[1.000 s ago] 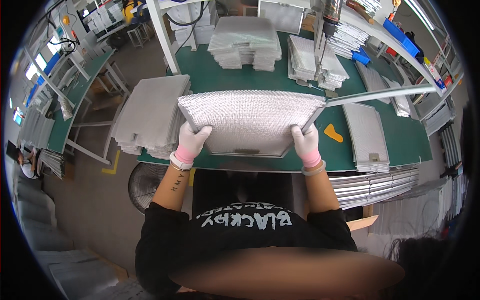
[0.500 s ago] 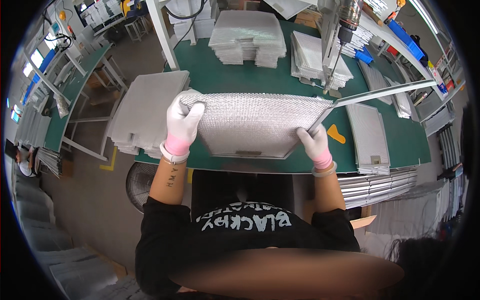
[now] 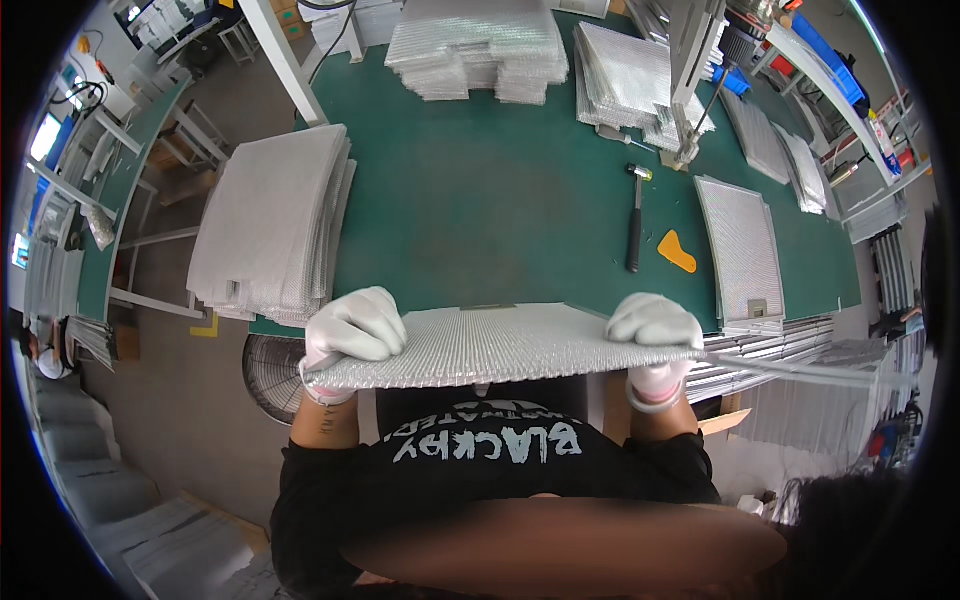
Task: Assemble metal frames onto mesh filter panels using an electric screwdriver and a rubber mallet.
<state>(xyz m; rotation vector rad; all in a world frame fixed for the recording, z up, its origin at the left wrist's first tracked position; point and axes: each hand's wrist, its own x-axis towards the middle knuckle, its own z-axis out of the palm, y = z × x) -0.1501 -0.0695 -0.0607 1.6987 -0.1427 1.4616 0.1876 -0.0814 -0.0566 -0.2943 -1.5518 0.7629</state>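
Note:
Both my gloved hands grip a silvery mesh filter panel [image 3: 490, 340] at the table's near edge. My left hand [image 3: 358, 328] is closed over its left end, thumb along the top. At the right end my right hand [image 3: 655, 325] is closed round the panel, knuckles up. The panel is tilted, so its ribbed mesh edge faces me and its far side points at the table. A long thin metal frame strip [image 3: 800, 368] sticks out to the right from the panel's end, past my right hand. Whether the far frame edge touches the table I cannot tell.
On the green table [image 3: 440, 220] lie a mallet [image 3: 635, 220], a yellow scraper [image 3: 677, 251] and a framed filter panel [image 3: 738, 250]. Mesh sheets are stacked at left [image 3: 265, 210], far middle [image 3: 475, 40] and far right [image 3: 625, 75]. A powered tool stand [image 3: 690, 90] rises behind.
The panel has come down and toward my body, turning from broad face to edge-on. Its projecting strip swung from far right to near right. The mallet, hidden before, now shows.

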